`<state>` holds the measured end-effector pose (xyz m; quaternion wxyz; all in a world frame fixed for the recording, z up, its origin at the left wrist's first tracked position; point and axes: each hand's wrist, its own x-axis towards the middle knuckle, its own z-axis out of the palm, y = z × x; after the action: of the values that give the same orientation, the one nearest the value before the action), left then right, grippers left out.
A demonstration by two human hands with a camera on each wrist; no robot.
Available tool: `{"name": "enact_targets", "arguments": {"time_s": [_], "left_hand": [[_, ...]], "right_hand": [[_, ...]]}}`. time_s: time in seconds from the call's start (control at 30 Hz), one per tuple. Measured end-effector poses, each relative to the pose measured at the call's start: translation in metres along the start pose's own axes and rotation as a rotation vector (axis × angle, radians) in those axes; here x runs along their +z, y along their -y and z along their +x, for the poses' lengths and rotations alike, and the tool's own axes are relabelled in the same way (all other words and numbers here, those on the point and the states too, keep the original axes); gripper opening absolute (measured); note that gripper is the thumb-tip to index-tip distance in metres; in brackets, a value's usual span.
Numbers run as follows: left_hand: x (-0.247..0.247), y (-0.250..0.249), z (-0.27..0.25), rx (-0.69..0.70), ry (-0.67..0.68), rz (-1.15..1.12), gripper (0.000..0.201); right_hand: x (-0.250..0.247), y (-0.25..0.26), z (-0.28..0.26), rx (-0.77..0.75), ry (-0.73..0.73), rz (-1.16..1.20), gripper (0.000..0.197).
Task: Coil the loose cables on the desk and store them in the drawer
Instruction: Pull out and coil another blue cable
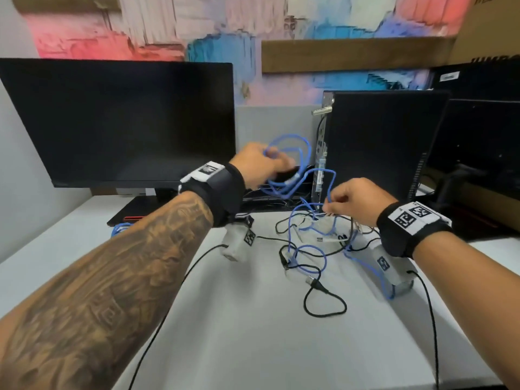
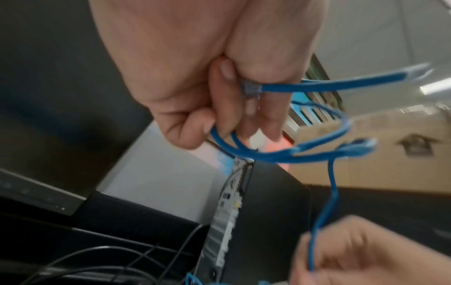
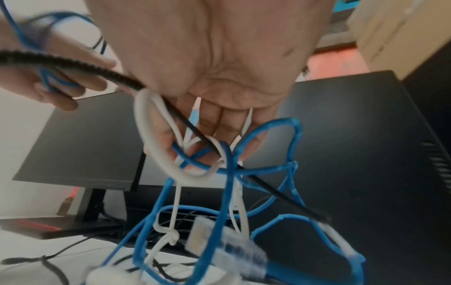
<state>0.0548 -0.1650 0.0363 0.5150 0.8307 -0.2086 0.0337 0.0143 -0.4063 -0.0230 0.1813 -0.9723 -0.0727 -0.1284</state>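
Note:
A tangle of blue, white and black cables (image 1: 312, 249) lies on the white desk (image 1: 253, 333). My left hand (image 1: 261, 164) is raised in front of the monitor and grips several loops of the blue cable (image 1: 292, 164); its fingers (image 2: 219, 108) curl round the loops (image 2: 280, 152) with a plug end pinched. My right hand (image 1: 354, 201) is lower, to the right, and pinches a strand of the blue cable (image 3: 244, 154) together with a white cable (image 3: 156, 150) and a thin black one (image 3: 190, 125). The tangle hangs from it to the desk. No drawer is in view.
A black monitor (image 1: 118, 122) stands at the back left, a black computer case (image 1: 385, 142) at the back right with ports facing the hands. Another blue cable (image 1: 119, 229) lies by the monitor base. A cardboard box (image 1: 489, 32) sits at the far right.

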Motion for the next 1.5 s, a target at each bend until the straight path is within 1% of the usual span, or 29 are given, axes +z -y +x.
{"name": "enact_targets", "arguments": {"time_s": [0.07, 0.1, 0.13, 0.27, 0.33, 0.4, 0.47, 0.57, 0.67, 0.77, 0.8, 0.87, 0.93, 0.97, 1.0, 1.07, 1.13, 1.2, 1.23, 1.3, 1.37, 1.43, 1.5], "left_hand": [[0.024, 0.001, -0.009, -0.026, 0.185, 0.103, 0.017], [0.037, 0.001, -0.013, -0.030, 0.238, 0.090, 0.017], [0.048, 0.002, -0.017, -0.020, 0.256, 0.046, 0.016], [0.082, 0.010, -0.022, 0.068, 0.170, -0.133, 0.013], [0.089, 0.015, -0.020, 0.088, 0.127, -0.165, 0.014], [0.092, 0.016, -0.018, 0.071, 0.095, -0.114, 0.017], [0.094, 0.014, -0.016, 0.064, 0.093, -0.010, 0.019], [0.093, 0.012, -0.013, 0.065, 0.102, 0.135, 0.024], [0.094, 0.008, -0.011, 0.083, 0.096, 0.200, 0.022], [0.097, 0.007, -0.011, 0.100, 0.070, 0.196, 0.024], [0.098, 0.010, -0.011, 0.093, 0.054, 0.166, 0.027], [0.099, 0.017, -0.011, 0.081, -0.010, 0.079, 0.027], [0.099, 0.021, -0.012, 0.076, -0.100, -0.032, 0.024], [0.097, 0.021, -0.012, 0.071, -0.142, -0.095, 0.027], [0.093, 0.019, -0.010, 0.061, -0.190, -0.151, 0.029], [0.076, 0.011, -0.005, 0.046, -0.321, -0.247, 0.031], [0.051, 0.002, 0.005, 0.058, -0.440, -0.353, 0.028], [0.028, -0.010, 0.010, 0.099, -0.486, -0.375, 0.025], [0.016, -0.016, 0.012, 0.124, -0.518, -0.366, 0.026], [-0.007, -0.028, 0.015, 0.161, -0.612, -0.385, 0.026], [-0.029, -0.038, 0.020, 0.172, -0.684, -0.430, 0.028], [-0.048, -0.042, 0.022, 0.181, -0.725, -0.413, 0.029], [-0.059, -0.042, 0.020, 0.176, -0.719, -0.407, 0.029]], "right_hand": [[-0.005, 0.015, -0.002, -0.034, -0.015, -0.027, 0.026], [-0.007, 0.021, -0.002, -0.046, -0.030, -0.031, 0.023], [-0.007, 0.025, -0.003, -0.052, -0.035, -0.043, 0.020], [-0.009, 0.028, -0.005, -0.097, -0.016, -0.091, 0.021], [-0.011, 0.025, -0.008, -0.116, -0.031, -0.082, 0.021], [-0.009, 0.022, -0.011, -0.156, -0.052, -0.032, 0.021], [-0.006, 0.022, -0.014, -0.181, -0.058, -0.024, 0.022], [-0.001, 0.021, -0.015, -0.168, -0.069, -0.037, 0.019], [-0.002, 0.025, -0.014, -0.188, -0.096, -0.012, 0.009], [0.001, 0.022, -0.010, -0.226, -0.117, 0.010, 0.009], [0.002, 0.021, -0.007, -0.216, -0.114, 0.006, 0.009], [0.005, 0.015, -0.001, -0.144, -0.107, 0.020, 0.011], [0.008, 0.007, 0.002, -0.046, -0.105, 0.120, 0.025], [0.010, 0.003, 0.002, -0.017, -0.091, 0.169, 0.028], [0.012, -0.002, 0.000, -0.002, -0.051, 0.178, 0.027], [0.020, -0.017, -0.007, 0.033, 0.067, 0.113, 0.021], [0.027, -0.034, -0.013, 0.104, 0.143, 0.033, 0.017], [0.030, -0.046, -0.013, 0.154, 0.132, -0.002, 0.027], [0.029, -0.050, -0.011, 0.172, 0.122, -0.017, 0.028], [0.026, -0.052, -0.010, 0.201, 0.150, -0.063, 0.016], [0.028, -0.060, -0.012, 0.237, 0.199, -0.113, 0.021], [0.029, -0.063, -0.015, 0.263, 0.222, -0.140, 0.024], [0.027, -0.060, -0.014, 0.263, 0.185, -0.137, 0.034]]}}
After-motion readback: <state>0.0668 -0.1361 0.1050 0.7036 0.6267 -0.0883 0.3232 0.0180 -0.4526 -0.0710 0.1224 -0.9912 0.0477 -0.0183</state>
